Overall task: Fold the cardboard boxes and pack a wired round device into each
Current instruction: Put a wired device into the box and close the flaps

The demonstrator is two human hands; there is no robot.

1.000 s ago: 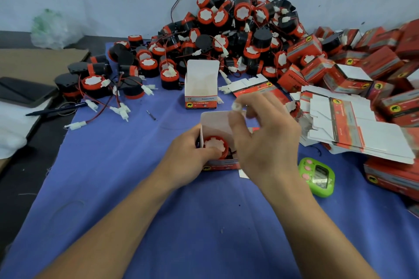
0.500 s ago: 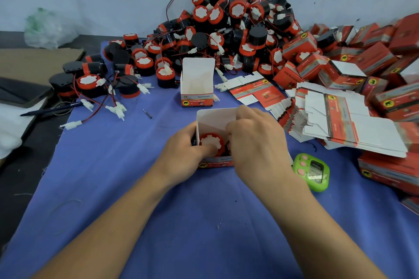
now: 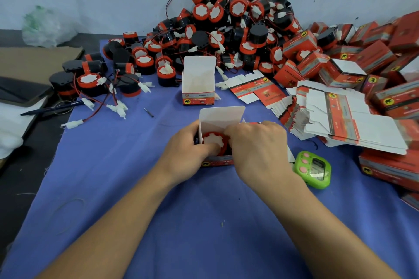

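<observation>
**Seating the device.** The round black device with a red rim and white face sits face-up inside the open red-and-white cardboard box at the centre of the blue cloth. The box's white lid flap stands upright behind it. Your left hand grips the box's left wall, with the thumb laid across the device's face. Your right hand is curled over the right wall, fingertips dipping into the mouth beside the rim; whether they pinch the wire cannot be told. To do this step well, you will probably want the wire and its connector tucked below the rim before the flap comes down. Press the device level so that no side flap buckles. Around you are a second open box just beyond, the heap of unpacked devices against the wall, and a fanned stack of flat box blanks and closed boxes to the right. A green timer lies just beside your right wrist. Loose white connectors trail to the left, well apart, and nothing visibly blocks the flap's path.
</observation>
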